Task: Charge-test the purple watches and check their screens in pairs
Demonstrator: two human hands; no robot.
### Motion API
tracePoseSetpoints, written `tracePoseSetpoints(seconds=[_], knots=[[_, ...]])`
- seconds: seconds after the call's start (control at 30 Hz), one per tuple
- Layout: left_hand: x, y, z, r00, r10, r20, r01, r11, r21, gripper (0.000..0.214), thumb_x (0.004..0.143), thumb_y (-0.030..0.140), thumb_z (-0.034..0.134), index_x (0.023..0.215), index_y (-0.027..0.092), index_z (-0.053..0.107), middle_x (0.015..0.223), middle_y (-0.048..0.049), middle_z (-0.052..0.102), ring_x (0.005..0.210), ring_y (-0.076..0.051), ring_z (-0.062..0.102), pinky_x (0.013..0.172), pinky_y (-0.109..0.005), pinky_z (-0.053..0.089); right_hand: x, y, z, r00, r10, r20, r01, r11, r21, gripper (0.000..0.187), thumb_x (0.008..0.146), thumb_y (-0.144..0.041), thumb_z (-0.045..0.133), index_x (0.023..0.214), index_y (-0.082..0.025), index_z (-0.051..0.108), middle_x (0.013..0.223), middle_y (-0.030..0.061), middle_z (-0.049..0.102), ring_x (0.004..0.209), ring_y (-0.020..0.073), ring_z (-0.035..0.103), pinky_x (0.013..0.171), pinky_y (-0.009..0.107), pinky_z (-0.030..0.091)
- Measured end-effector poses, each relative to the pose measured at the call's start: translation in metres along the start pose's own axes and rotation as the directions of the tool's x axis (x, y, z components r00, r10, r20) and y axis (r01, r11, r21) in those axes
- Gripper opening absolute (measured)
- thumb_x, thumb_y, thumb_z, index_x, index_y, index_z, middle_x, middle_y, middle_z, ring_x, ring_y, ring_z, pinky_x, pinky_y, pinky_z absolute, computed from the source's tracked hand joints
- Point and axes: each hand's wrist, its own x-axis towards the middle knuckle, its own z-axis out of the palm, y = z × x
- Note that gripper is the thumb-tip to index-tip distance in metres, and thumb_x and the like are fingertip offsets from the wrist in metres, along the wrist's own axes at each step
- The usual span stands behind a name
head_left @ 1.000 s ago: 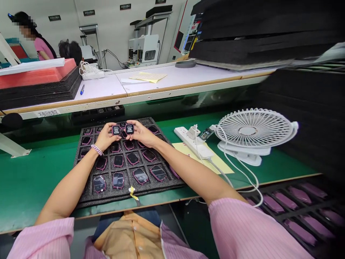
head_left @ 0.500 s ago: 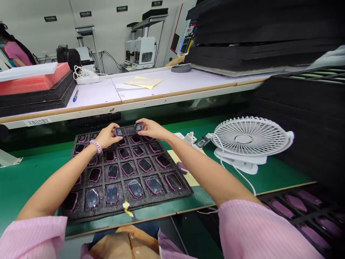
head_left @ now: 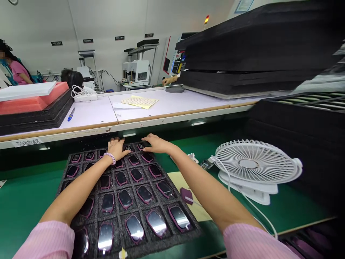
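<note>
A black foam tray [head_left: 159, 241] holds rows of purple-framed smartwatches, one to a compartment, on the green bench. At its far edge my left hand [head_left: 116, 150] is open, fingers stretched forward and thumb pointing right beside a watch [head_left: 128, 148] in the back row. My right hand [head_left: 156, 144] is at the far right corner, thumb and fingers apart around the corner watch [head_left: 141, 146]. Neither hand holds a watch. Whether the fingertips press on the tray's rim cannot be made out. My left forearm hides some watches on the left.
A white clip fan [head_left: 248, 163] with a cable stands to the right. Beside the tray lie a small purple block [head_left: 186, 195] and a yellow sheet [head_left: 201, 212]. A raised shelf [head_left: 172, 113] crosses behind, bearing black foam stacks [head_left: 242, 57]. Other people are farther back.
Both hands have let go of the watches they held; these now lie in the back-row compartments. My left hand has opened and spread forward. The camera view has shifted, and the tray looks larger.
</note>
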Motion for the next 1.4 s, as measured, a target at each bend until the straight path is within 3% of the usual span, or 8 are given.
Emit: tracePoseSetpoints(seconds=[0.2,0.3,0.53,0.7,0.9,1.1,1.3,1.4], knots=[[-0.007,0.007,-0.008,0.980,0.193,-0.055,-0.188,0.978,0.093,0.042,0.099,0.032,0.067,0.140,0.024,0.065,0.128,-0.0108,0.071,0.126,-0.031,0.058,0.106,-0.045,0.042,-0.012,-0.052,-0.056,0.912,-0.387,-0.137,0.405,0.903,0.145,0.037,0.106,-0.044,0.055,0.122,-0.018,0.075,0.114,0.0102,0.073,0.108,0.0282,0.068,0.097,0.039,0.056],[-0.016,0.016,-0.013,0.958,0.270,-0.097,-0.254,0.956,0.150,0.044,0.098,0.023,0.065,0.141,0.016,0.062,0.129,-0.0175,0.069,0.124,-0.033,0.058,0.104,-0.047,0.043,0.016,-0.063,-0.077,0.870,-0.226,-0.438,0.166,0.971,-0.173,0.041,0.108,-0.033,0.046,0.135,-0.015,0.069,0.143,0.0149,0.062,0.137,0.0323,0.053,0.116,0.049,0.043],[-0.012,0.027,-0.087,0.780,0.518,-0.351,-0.441,0.853,0.278,0.051,0.107,0.047,0.044,0.141,0.015,0.062,0.140,-0.0210,0.063,0.128,-0.034,0.059,0.107,-0.050,0.048,0.068,-0.053,-0.099,0.935,0.215,-0.283,-0.293,0.917,-0.272,0.054,0.118,-0.048,0.028,0.147,-0.020,0.064,0.158,0.0127,0.051,0.147,0.0403,0.045,0.121,0.070,0.029],[0.049,0.008,-0.146,0.960,0.135,-0.245,-0.098,0.983,0.156,0.094,0.098,0.072,0.041,0.166,0.009,0.028,0.176,-0.0207,0.022,0.163,-0.041,0.018,0.131,-0.060,0.024,0.070,-0.053,-0.097,0.915,0.313,-0.253,-0.379,0.883,-0.278,0.068,0.117,-0.063,0.020,0.170,-0.025,0.038,0.173,0.0052,0.020,0.160,0.0364,0.019,0.129,0.065,0.017],[0.056,-0.006,-0.151,0.976,0.215,-0.029,-0.202,0.949,0.242,0.086,0.093,0.079,0.041,0.146,0.014,0.060,0.151,-0.0215,0.056,0.143,-0.041,0.047,0.127,-0.069,0.022,0.070,-0.056,-0.095,0.872,0.398,-0.285,-0.471,0.840,-0.268,0.080,0.113,-0.072,0.013,0.172,-0.021,0.034,0.174,0.0090,0.017,0.160,0.0415,0.015,0.129,0.067,0.014],[-0.002,-0.013,-0.134,0.796,0.537,-0.278,-0.389,0.807,0.445,0.021,0.101,0.022,0.053,0.103,0.015,0.072,0.097,-0.0135,0.070,0.097,-0.028,0.066,0.093,-0.044,0.053,0.066,-0.059,-0.094,0.853,0.413,-0.319,-0.489,0.847,-0.210,0.081,0.112,-0.076,0.014,0.176,-0.027,0.014,0.175,0.0085,0.008,0.161,0.0412,0.010,0.128,0.068,0.013],[-0.115,-0.032,-0.086,0.218,0.897,-0.386,-0.532,0.440,0.723,0.016,0.102,0.012,0.058,0.107,0.020,0.070,0.092,-0.0037,0.077,0.090,-0.017,0.071,0.071,-0.030,0.049,0.071,-0.045,-0.090,0.864,0.340,-0.371,-0.431,0.881,-0.197,0.082,0.111,-0.077,0.021,0.175,-0.026,0.021,0.173,0.0137,0.017,0.158,0.0456,0.019,0.124,0.075,0.016],[-0.171,-0.051,-0.054,0.271,0.857,-0.438,-0.570,0.509,0.645,0.014,0.100,0.011,0.059,0.106,0.018,0.071,0.101,-0.0056,0.080,0.092,-0.016,0.072,0.068,-0.030,0.050,0.076,-0.033,-0.089,0.864,0.322,-0.387,-0.419,0.886,-0.199,0.081,0.110,-0.077,0.027,0.173,-0.026,0.029,0.172,0.0156,0.023,0.156,0.0492,0.023,0.120,0.081,0.017]])
